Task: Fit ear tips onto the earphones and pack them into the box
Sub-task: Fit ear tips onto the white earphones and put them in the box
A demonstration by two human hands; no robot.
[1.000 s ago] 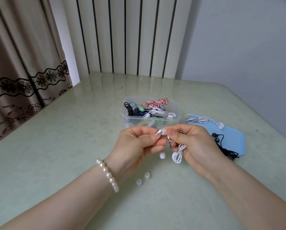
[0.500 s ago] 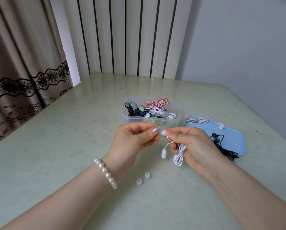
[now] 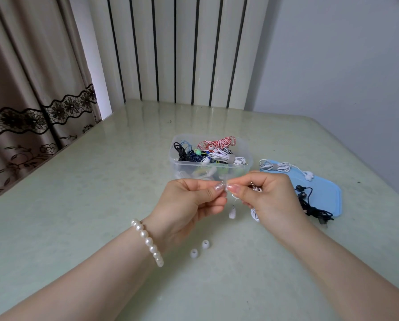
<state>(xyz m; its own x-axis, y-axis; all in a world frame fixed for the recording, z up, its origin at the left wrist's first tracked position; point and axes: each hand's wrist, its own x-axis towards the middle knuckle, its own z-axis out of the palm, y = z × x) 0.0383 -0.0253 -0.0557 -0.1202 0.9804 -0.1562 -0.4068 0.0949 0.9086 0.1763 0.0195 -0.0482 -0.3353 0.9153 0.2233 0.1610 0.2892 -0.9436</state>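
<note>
Above the table [image 3: 78,228], both hands pinch white earphones [image 3: 232,213]: left hand [image 3: 189,205], right hand [image 3: 270,198].

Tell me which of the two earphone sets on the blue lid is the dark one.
The black earphones at the near end of the blue lid; the white earphones lie at its far end.

**Home room, likely living or dining area**

Domestic setting. Beige curtain [image 3: 31,93] with black lace floral trim hangs at left. White ribbed radiator-like panel [image 3: 177,49] stands against the back wall, next to a plain pale wall [image 3: 337,54]. Glossy pale green worktop [image 3: 78,193] looks like a household table. Clear plastic box [image 3: 211,156] of mixed earphones and a blue lid [image 3: 321,188] sit on it. No industrial or lab gear visible.
</note>
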